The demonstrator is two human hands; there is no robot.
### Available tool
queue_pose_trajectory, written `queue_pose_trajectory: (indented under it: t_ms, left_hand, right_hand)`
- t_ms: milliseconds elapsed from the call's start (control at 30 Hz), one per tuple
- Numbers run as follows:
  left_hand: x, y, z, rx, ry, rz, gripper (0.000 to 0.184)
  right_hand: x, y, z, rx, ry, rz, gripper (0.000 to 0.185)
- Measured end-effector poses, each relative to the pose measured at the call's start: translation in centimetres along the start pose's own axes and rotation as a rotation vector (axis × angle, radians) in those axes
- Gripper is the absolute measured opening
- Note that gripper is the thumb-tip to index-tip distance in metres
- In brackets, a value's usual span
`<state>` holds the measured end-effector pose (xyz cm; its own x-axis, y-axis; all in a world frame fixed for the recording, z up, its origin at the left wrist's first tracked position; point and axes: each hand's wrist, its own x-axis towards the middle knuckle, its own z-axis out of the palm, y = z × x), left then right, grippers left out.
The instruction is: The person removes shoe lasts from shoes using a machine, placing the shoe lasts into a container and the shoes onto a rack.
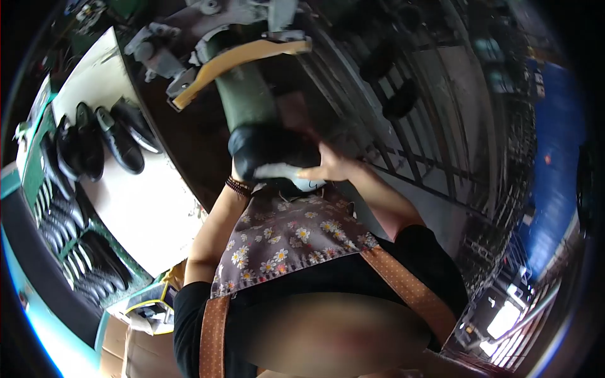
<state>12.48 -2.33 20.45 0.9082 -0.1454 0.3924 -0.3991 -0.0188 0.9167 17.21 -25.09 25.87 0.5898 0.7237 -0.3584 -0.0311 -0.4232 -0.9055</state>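
A black shoe (265, 146), slightly blurred, is held in front of my apron, below the end of a green machine post (247, 94). My right hand (334, 165) grips its right side, with the thumb reaching over a pale strip along the shoe's near edge. On the other side, my left hand (239, 171) is closed against the shoe; most of its fingers are hidden behind it. A curved yellow bar (242, 62) crosses over the green post. Whether the shoe touches the post's end I cannot tell.
Several black shoes (116, 142) lie on a white board (142, 208) to the left. Beside it, a green rack (97, 252) holds more shoes. Dark metal bars (435, 120) stand to the right, with a blue panel (551, 170) beyond. An open box (148, 309) sits at lower left.
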Motion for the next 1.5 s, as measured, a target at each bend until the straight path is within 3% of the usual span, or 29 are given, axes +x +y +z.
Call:
queue_pose_trajectory:
  t_ms: [33, 67, 100, 133, 200, 233, 267, 333, 400, 467, 500, 567, 633, 733, 833, 967, 1033, 1133, 1200, 1267, 1333, 1400, 1500]
  left_hand:
    - [-1.3, -0.4, 0.5, 0.452, -0.176, 0.248, 0.051]
    - [-1.5, 0.5, 1.8, 0.403, -0.246, 0.181, 0.049]
    - [-1.6, 1.4, 3.2, 0.358, -0.311, 0.112, 0.047]
    - [0.2, 3.8, 3.9, 0.294, -0.345, 0.068, 0.047]
    - [0.3, 4.2, 5.0, -0.35, -0.174, -0.356, 0.046]
    - [-0.7, 2.8, 6.3, -0.944, -0.037, -0.801, 0.043]
    - [-0.8, 2.4, 7.0, -1.53, 0.128, -1.246, 0.041]
    - [0.5, 1.8, 7.8, -1.241, 0.231, -1.036, 0.039]
    - [0.4, -0.7, 8.0, -1.564, 0.221, -1.056, 0.039]
    - [-1.3, -6.1, 5.7, -1.762, 0.104, -0.775, 0.045]
    - [-0.5, -5.1, 3.6, -1.673, 0.165, -0.812, 0.05]
    - [-1.8, -6.5, -0.6, -1.363, 0.306, -0.657, 0.047]
    - [-1.1, -6.2, -5.6, -1.516, 0.274, -0.566, 0.061]
    - [-1.7, -5.1, -12.8, -1.263, 0.29, -0.67, 0.06]
    - [-0.6, -3.3, -15.0, -0.86, 0.381, -0.805, 0.057]
    - [-0.8, 0.2, -13.6, -0.823, 0.546, -0.851, 0.051]
    - [-2.4, 1.5, -12.1, -0.724, 0.614, -0.771, 0.048]
    - [-6.9, 3.9, -9.4, -0.857, 0.644, -0.571, 0.053]
    - [-10.5, 4.7, -6.5, -0.95, 0.838, -0.432, 0.051]
    - [-14.5, 5.8, -3.9, -0.933, 1.002, -0.319, 0.05]
    - [-20.6, 4.1, -1.5, -0.99, 1.168, -0.298, 0.068]
    - [-24.2, 1.5, 2.7, -0.97, 1.37, -0.243, 0.067]
    - [-27.7, 2.2, 6.9, -1.111, 1.705, -0.116, 0.06]
  right_hand:
    - [-1.2, -1.0, 0.8, -0.091, -0.017, -0.009, 0.081]
    - [-2.0, -2.0, 1.5, -0.184, -0.032, -0.017, 0.074]
    - [-2.9, -2.9, 1.2, -0.477, 0.021, -0.108, 0.073]
    - [-3.9, -4.5, 1.8, -0.427, 0.067, -0.004, 0.064]
    - [-5.2, -4.3, 3.4, -0.502, 0.111, -0.031, 0.054]
    - [-5.4, -4.2, 4.0, -0.47, 0.203, -0.041, 0.038]
    - [-5.8, -3.9, 4.5, -0.47, 0.234, -0.044, 0.036]
    - [-6.3, -3.1, 4.9, -0.475, 0.297, -0.062, 0.033]
    - [-6.3, -3.3, 4.9, -0.543, 0.48, -0.165, 0.039]
    - [-6.1, -3.8, 4.9, -0.6, 0.626, -0.209, 0.039]
    - [-6.3, -4.5, 3.8, -0.65, 0.708, -0.199, 0.038]
    - [-6.2, -4.0, 0.8, -0.73, 0.885, -0.227, 0.034]
    - [-6.4, -3.9, -2.8, -0.811, 1.039, -0.249, 0.032]
    - [-6.2, -2.1, -7.7, -0.936, 1.202, -0.253, 0.033]
    - [-6.0, -0.2, -13.1, -1.054, 1.286, -0.194, 0.031]
    - [-5.2, 4.0, -16.5, -1.095, 1.335, -0.122, 0.033]
    - [-5.7, 4.1, -15.7, -1.191, 1.311, -0.108, 0.036]
    - [-5.3, 2.5, -12.0, -1.164, 1.433, -0.217, 0.046]
    - [-3.0, 3.1, -10.3, -1.115, 1.475, -0.473, 0.043]
    - [-0.1, 4.2, -7.1, -0.964, 1.332, -0.657, 0.039]
    - [2.4, 3.6, -3.1, -0.904, 1.057, -0.667, 0.037]
    - [5.4, 6.7, -2.5, -0.783, 0.75, -0.645, 0.035]
    - [8.3, 5.5, -0.6, -0.651, 0.507, -0.712, 0.03]
